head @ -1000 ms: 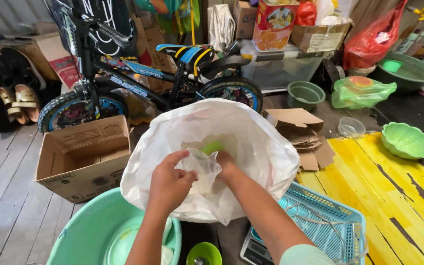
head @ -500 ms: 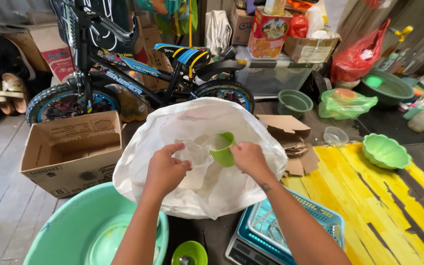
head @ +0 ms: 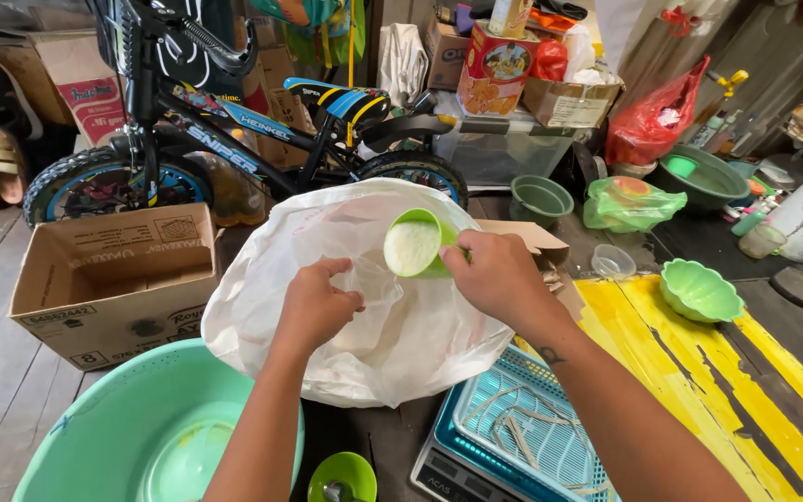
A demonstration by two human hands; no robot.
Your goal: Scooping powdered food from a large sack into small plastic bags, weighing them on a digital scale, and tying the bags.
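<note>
A big white sack [head: 364, 307] stands open in front of me. My right hand [head: 492, 275] holds a small green cup [head: 417, 244] tilted over the sack's mouth; the cup is full of a white grainy stuff. My left hand [head: 316, 305] pinches a clear thin plastic bag [head: 364, 288] just below the cup, at the sack's opening. Both arms reach in from the bottom of the view.
A mint-green basin [head: 141, 432] sits at lower left, a small green bowl [head: 346, 476] beside it. A teal basket on a scale [head: 522, 437] lies at lower right. An open cardboard box [head: 113, 274], a child's bicycle [head: 234, 130], green bowls [head: 699, 293] and a yellow board [head: 727, 390] surround me.
My right hand has lifted the green cup out of the sack, filled with white grains, and tilted it. My left hand still holds the clear bag.
</note>
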